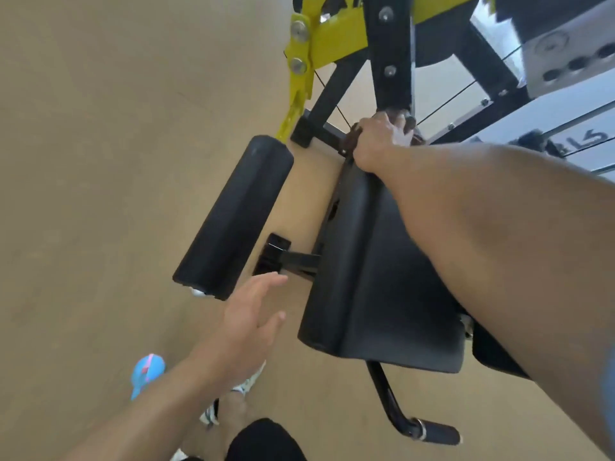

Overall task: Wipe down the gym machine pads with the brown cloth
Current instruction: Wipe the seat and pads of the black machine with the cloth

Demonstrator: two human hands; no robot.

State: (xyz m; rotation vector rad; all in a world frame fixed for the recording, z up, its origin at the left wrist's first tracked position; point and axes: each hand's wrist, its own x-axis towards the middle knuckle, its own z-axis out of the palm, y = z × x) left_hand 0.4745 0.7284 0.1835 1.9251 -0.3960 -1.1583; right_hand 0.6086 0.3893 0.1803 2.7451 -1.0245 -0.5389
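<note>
The black seat pad [382,277] of the gym machine fills the centre of the head view. My right hand [382,138] reaches across it to its far end and grips the brown cloth [397,115], bunched against the foot of a black upright; only scraps of cloth show around my fingers. A black roller pad [233,217] lies to the left of the seat, on a yellow arm. My left hand [253,327] hovers with fingers spread and relaxed, near the seat's front-left corner and below the roller, touching nothing.
The black and yellow machine frame [336,38] with cables stands at the top, a metal weight block [572,54] at top right. A black lever with a grip [436,434] sticks out below the seat. A blue spray bottle [146,371] sits on the tan floor by my foot.
</note>
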